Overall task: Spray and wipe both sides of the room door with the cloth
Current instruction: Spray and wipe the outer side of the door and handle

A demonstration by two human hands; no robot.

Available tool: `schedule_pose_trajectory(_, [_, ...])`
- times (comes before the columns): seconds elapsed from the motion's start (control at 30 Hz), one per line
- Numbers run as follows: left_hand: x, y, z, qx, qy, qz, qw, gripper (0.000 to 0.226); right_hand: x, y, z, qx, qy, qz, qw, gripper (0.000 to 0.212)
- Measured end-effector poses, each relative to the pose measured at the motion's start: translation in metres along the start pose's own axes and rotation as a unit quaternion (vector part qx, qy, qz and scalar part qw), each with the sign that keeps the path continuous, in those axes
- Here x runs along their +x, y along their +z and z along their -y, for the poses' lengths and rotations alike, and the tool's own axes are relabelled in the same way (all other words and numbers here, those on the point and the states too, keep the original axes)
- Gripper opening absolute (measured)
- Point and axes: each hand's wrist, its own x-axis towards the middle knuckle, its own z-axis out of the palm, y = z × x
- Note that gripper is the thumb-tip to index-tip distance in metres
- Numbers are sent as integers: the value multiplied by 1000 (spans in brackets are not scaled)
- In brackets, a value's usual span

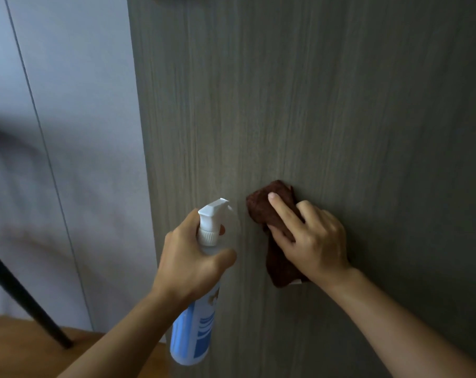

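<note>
Left hand [193,257] round spray bottle [194,317], near door [313,105].

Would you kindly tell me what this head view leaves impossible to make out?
- Door: handle, top and far side lie outside the frame.
- Spray bottle label: blurred, partly covered by the left hand.
- Cloth: middle hidden under the right hand.
- Wetness on the door: too faint to tell.

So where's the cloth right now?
Head view, lower centre: the cloth is flat against the door under the right hand, just right of the spray bottle.
</note>
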Motion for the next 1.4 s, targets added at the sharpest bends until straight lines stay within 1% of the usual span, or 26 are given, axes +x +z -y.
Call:
schedule_pose_trajectory(0.13, [-1, -2, 7, 3, 18, 8, 1000, 39, 3, -3, -4, -2, 21, -16, 1000, 45])
schedule_pose_trajectory(0.27, [-1, -4, 12, 5, 25, 15, 1000, 37, 14, -11, -12, 3, 117, -27, 993, 49])
schedule_pose_trajectory(0.37, [-1, -7, 13, -2, 46, 16, 999, 36, 24, -13, -11, 14, 152, -27, 988, 51])
schedule_pose_trajectory(0.47, [6, -14, 11, -18, 77, -14, 997, 43, 32, -10, 0, 18, 157, -28, 987, 53])
schedule_pose_trajectory(0.57, [19, -23, 8, -32, 78, -65, 994, 42, 41, 0, 18, -4, 159, -29, 987, 55])
schedule_pose_trajectory(0.63, [26, -27, 8, -49, 73, -86, 992, 39, 41, 13, 35, -45, 130, -27, 990, 54])
schedule_pose_trajectory(0.7, [31, -29, 11, -63, 77, -97, 990, 36, 27, 26, 53, -56, 35, -8, 998, 52])
schedule_pose_trajectory(0.77, [31, -29, 13, -68, 78, -97, 990, 34, 5, 34, 63, -39, -85, 40, 995, 52])
schedule_pose_trajectory(0.8, [30, -30, 14, -69, 79, -98, 990, 34, -2, 35, 63, -34, -124, 60, 990, 52])
schedule_pose_trajectory(0.83, [28, -30, 15, -70, 82, -99, 989, 35, -2, 33, 60, -32, -144, 67, 987, 51])
schedule_pose_trajectory(0.87, [27, -31, 16, -68, 89, -102, 989, 37, 3, 30, 54, -32, -145, 61, 987, 49])
schedule_pose_trajectory(0.9, [26, -32, 17, -64, 95, -105, 988, 39, 14, 26, 48, -36, -128, 47, 990, 46])
schedule_pose_trajectory(0.93, [27, -33, 18, -61, 98, -109, 987, 42, 29, 22, 41, -42, -95, 28, 994, 45])
schedule_pose_trajectory(1.0, [29, -35, 20, -59, 100, -117, 986, 43, 61, 15, 28, -43, 6, -12, 999, 43])
schedule_pose_trajectory(1.07, [31, -38, 23, -63, 94, -127, 985, 43, 84, 13, 24, -4, 98, -40, 994, 46])
schedule_pose_trajectory(1.1, [32, -39, 24, -67, 88, -131, 985, 42, 86, 15, 28, 14, 116, -41, 992, 48])
schedule_pose_trajectory(1.13, [33, -40, 25, -68, 83, -134, 985, 41, 80, 17, 34, 23, 112, -31, 993, 51])
schedule_pose_trajectory(1.17, [34, -41, 27, -69, 80, -137, 985, 41, 67, 21, 42, 28, 86, -9, 996, 53])
schedule_pose_trajectory(1.27, [35, -44, 32, -69, 78, -139, 985, 43, 18, 26, 59, 10, -50, 92, 994, 58])
schedule_pose_trajectory(1.3, [35, -44, 32, -69, 81, -138, 985, 42, 12, 25, 57, 2, -76, 121, 990, 58])
schedule_pose_trajectory(1.33, [35, -43, 32, -70, 84, -138, 984, 40, 15, 22, 53, 0, -82, 135, 987, 57])
schedule_pose_trajectory(1.37, [34, -43, 32, -71, 86, -138, 984, 39, 24, 18, 48, 0, -67, 132, 989, 54])
schedule_pose_trajectory(1.4, [33, -42, 32, -72, 87, -136, 984, 39, 37, 14, 43, 3, -31, 119, 992, 52])
